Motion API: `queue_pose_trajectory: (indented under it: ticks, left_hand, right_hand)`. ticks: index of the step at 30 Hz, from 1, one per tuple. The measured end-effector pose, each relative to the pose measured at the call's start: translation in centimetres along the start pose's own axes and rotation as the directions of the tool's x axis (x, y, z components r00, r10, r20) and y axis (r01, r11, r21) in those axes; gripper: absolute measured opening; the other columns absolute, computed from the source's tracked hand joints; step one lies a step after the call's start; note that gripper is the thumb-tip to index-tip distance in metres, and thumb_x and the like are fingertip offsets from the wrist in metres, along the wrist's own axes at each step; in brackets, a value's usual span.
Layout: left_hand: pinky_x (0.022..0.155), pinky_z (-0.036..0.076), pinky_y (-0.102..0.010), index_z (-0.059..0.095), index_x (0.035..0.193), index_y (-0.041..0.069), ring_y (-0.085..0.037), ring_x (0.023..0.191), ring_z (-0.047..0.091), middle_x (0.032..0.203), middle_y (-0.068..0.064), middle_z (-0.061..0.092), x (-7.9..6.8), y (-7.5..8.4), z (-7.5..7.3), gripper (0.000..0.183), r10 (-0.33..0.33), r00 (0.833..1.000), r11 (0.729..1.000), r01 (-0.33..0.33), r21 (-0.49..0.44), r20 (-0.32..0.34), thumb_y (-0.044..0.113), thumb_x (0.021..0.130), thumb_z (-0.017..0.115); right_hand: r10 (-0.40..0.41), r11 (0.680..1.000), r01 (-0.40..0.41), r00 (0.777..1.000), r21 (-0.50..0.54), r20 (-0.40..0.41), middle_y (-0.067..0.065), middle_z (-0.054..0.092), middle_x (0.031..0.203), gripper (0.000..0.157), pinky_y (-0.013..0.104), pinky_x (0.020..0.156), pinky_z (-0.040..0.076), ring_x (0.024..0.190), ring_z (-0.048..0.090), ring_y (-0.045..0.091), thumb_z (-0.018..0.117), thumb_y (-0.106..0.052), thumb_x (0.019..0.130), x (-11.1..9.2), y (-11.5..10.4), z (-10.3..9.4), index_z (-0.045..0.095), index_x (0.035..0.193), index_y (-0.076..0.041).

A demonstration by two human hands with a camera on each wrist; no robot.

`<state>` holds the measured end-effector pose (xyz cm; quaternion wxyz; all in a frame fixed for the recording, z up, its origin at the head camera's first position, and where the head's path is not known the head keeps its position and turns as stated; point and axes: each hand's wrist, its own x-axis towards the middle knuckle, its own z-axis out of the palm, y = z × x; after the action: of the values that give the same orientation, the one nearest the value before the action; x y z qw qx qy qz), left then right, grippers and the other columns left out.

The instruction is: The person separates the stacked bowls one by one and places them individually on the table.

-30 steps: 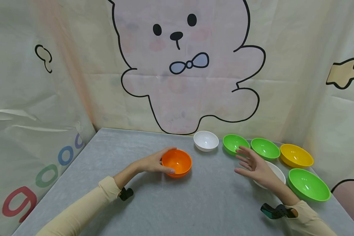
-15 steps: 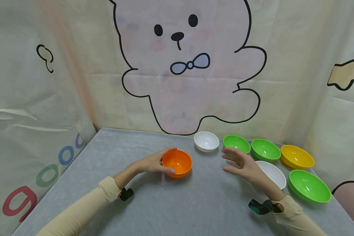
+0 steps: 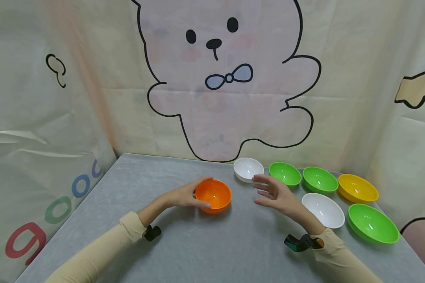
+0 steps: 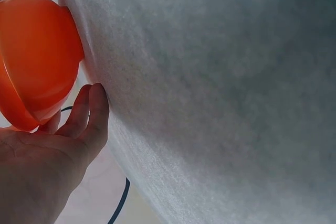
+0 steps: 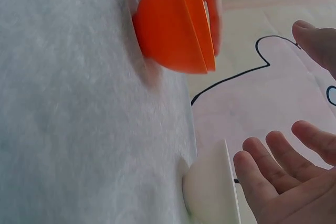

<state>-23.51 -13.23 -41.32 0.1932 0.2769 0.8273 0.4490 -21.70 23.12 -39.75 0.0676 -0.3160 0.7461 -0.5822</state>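
Two orange bowls (image 3: 213, 193), one nested in the other, stand on the grey tabletop; a double rim shows in the right wrist view. My left hand (image 3: 188, 195) grips the bowls from the left, thumb at the near side and fingers round the far side. In the left wrist view, the fingers lie against the orange wall (image 4: 39, 51). To the right of the bowls, my right hand (image 3: 274, 194) hovers with its fingers apart, holding nothing. Behind its fingertips sits a small white bowl (image 3: 247, 168), also seen below the fingers in the right wrist view.
Along the back right stand two green bowls (image 3: 285, 173) and a yellow bowl (image 3: 357, 188). Nearer, beside my right wrist, are a white bowl (image 3: 324, 210) and a larger green bowl (image 3: 373, 223) close to the right table edge. A printed curtain (image 3: 127, 129) hangs behind the table.
My right hand has moved left, away from the white and green bowls on the right and closer to the orange bowls. The left hand stays on the orange bowls, which have not moved.
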Motion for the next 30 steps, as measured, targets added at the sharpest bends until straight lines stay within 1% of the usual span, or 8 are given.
queue_pose_trajectory:
  ticks: [4, 9, 12, 16, 20, 24, 27, 30]
  left_hand:
    - [0.108, 0.039, -0.047, 0.024, 0.162, 0.016, -0.025, 0.135, 0.042, 0.154, -0.007, 0.039, 0.0, 0.1, 0.0, 0.096, -0.001, 1.000, 1.000, 0.001, -0.008, 0.004, 0.040, 0.087, 0.079]
    - [0.108, 0.038, -0.046, 0.024, 0.162, 0.018, -0.024, 0.136, 0.041, 0.155, -0.006, 0.038, 0.0, 0.3, -0.1, 0.095, -0.006, 1.000, 1.000, 0.006, -0.011, 0.004, 0.039, 0.088, 0.079]
    - [0.108, 0.039, -0.046, 0.023, 0.162, 0.018, -0.025, 0.136, 0.040, 0.155, -0.007, 0.038, 0.0, 0.1, -0.1, 0.096, 0.005, 1.000, 1.000, -0.005, -0.002, 0.008, 0.038, 0.087, 0.080]
    - [0.109, 0.038, -0.047, 0.022, 0.162, 0.016, -0.024, 0.137, 0.040, 0.156, -0.006, 0.037, 0.0, -0.1, -0.1, 0.099, 0.021, 1.000, 1.000, -0.021, 0.007, 0.018, 0.037, 0.086, 0.082]
    - [0.110, 0.036, -0.049, 0.019, 0.162, 0.016, -0.024, 0.137, 0.040, 0.155, -0.008, 0.037, -0.1, -0.4, -0.1, 0.106, 0.010, 1.000, 1.000, -0.010, -0.002, 0.014, 0.039, 0.083, 0.085]
    - [0.110, 0.035, -0.050, 0.016, 0.162, 0.011, -0.026, 0.136, 0.040, 0.155, -0.010, 0.037, -0.3, -0.6, -0.2, 0.111, -0.006, 1.000, 1.000, 0.006, -0.021, 0.001, 0.041, 0.082, 0.086]
    - [0.110, 0.035, -0.051, 0.019, 0.161, 0.009, -0.027, 0.136, 0.041, 0.154, -0.010, 0.039, -0.4, -0.7, -0.2, 0.106, -0.005, 1.000, 0.999, 0.005, -0.039, 0.000, 0.038, 0.083, 0.085]
    - [0.110, 0.036, -0.051, 0.023, 0.159, 0.009, -0.027, 0.134, 0.043, 0.152, -0.008, 0.041, -0.5, -0.8, -0.2, 0.099, 0.003, 1.000, 0.998, -0.003, -0.056, 0.001, 0.033, 0.085, 0.084]
  right_hand:
    - [0.005, 1.000, -0.005, 1.000, 0.013, 0.019, 0.032, 0.040, 0.149, 0.070, 0.041, 0.103, 0.043, 0.132, 0.042, 0.053, 0.077, 0.000, 0.089, 0.5, -0.1, 0.6, 0.039, 0.148, 0.007]
    - [0.023, 0.999, -0.025, 0.999, 0.038, 0.042, 0.024, 0.043, 0.150, 0.074, 0.042, 0.105, 0.041, 0.135, 0.040, 0.052, 0.079, -0.002, 0.089, 1.3, 0.0, 1.6, 0.038, 0.150, 0.005]
    - [0.048, 0.998, -0.050, 0.997, 0.042, 0.057, 0.018, 0.045, 0.150, 0.074, 0.041, 0.105, 0.041, 0.137, 0.039, 0.050, 0.080, -0.004, 0.089, 1.7, 0.2, 2.3, 0.039, 0.150, 0.001]
    - [0.069, 0.996, -0.073, 0.994, 0.049, 0.081, 0.016, 0.044, 0.151, 0.074, 0.042, 0.107, 0.040, 0.138, 0.038, 0.048, 0.080, -0.007, 0.089, 2.3, 0.4, 3.0, 0.040, 0.151, -0.004]
    - [0.083, 0.995, -0.087, 0.992, 0.039, 0.095, 0.015, 0.044, 0.152, 0.075, 0.043, 0.108, 0.039, 0.139, 0.038, 0.046, 0.081, -0.009, 0.089, 2.8, 0.5, 3.7, 0.040, 0.151, -0.005]
    - [0.101, 0.994, -0.104, 0.991, 0.023, 0.092, 0.016, 0.043, 0.153, 0.074, 0.043, 0.108, 0.039, 0.140, 0.038, 0.043, 0.080, -0.007, 0.089, 3.2, 0.7, 4.2, 0.041, 0.151, -0.006]
    - [0.108, 0.993, -0.111, 0.990, 0.029, 0.092, 0.020, 0.041, 0.154, 0.073, 0.044, 0.109, 0.037, 0.141, 0.037, 0.042, 0.079, -0.003, 0.089, 3.5, 0.9, 4.5, 0.040, 0.151, -0.005]
    - [0.116, 0.992, -0.119, 0.989, 0.034, 0.096, 0.024, 0.038, 0.154, 0.073, 0.046, 0.109, 0.036, 0.141, 0.036, 0.043, 0.080, -0.005, 0.089, 3.7, 1.2, 4.7, 0.040, 0.151, -0.005]
